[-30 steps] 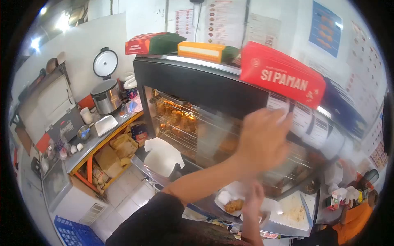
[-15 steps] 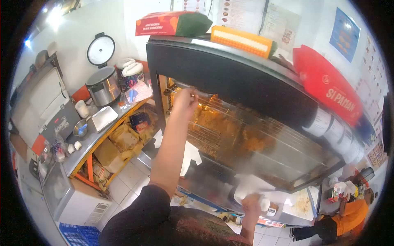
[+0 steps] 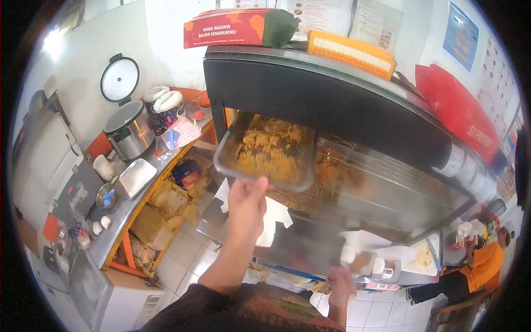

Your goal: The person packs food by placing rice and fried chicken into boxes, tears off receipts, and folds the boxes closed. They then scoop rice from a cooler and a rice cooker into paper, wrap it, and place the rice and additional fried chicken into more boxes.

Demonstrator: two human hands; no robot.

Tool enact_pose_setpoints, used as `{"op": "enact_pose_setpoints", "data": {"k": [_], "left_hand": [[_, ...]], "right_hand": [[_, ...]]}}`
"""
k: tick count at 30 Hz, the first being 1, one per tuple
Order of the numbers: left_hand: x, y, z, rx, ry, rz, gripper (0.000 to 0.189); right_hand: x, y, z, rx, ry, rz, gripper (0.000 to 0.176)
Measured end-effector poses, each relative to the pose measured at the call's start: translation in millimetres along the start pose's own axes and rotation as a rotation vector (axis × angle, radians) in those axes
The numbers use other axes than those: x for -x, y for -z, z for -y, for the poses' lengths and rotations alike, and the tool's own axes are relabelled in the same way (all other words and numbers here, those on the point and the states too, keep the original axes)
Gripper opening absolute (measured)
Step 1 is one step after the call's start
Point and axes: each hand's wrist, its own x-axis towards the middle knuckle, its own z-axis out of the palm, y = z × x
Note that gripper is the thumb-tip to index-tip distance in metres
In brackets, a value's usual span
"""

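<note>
My left hand (image 3: 247, 206) grips the near rim of a metal tray (image 3: 221, 161), thumb on top. The tray juts partly out of a black-topped, glass-fronted display case (image 3: 332, 105) and holds golden, crumbly food (image 3: 265, 157). The case's inner racks show behind and to the right of it. Lower right, my right hand (image 3: 340, 281) is beside a small white-lidded jar (image 3: 381, 268) and a brown-filled container (image 3: 362, 261), apart from the tray. Its fingers are smeared, and I cannot make out whether it holds anything.
On the left counter stand a rice cooker (image 3: 128, 130) with its lid up, a white tray (image 3: 137, 178) and a metal bowl (image 3: 106, 196). Red paper boxes (image 3: 224, 30) lie on top of the case. A person in orange (image 3: 481, 265) is at far right.
My left hand has come down from inside the case, and the metal tray now sticks out in its grip. My right hand has moved off the jar, slightly lower.
</note>
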Motion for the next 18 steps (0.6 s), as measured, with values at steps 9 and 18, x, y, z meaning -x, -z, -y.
{"op": "enact_pose_setpoints", "data": {"k": [9,18], "left_hand": [[33.8,41.8,5.0,-0.036,0.088,0.002,0.022],[39.7,48.8,9.9,-0.016,0.091,0.011,0.018]], "right_hand": [[5.8,-23.8,20.5,0.084,0.068,0.062,0.023],[14.2,-35.2,8.5,0.136,0.008,0.103,0.017]]}}
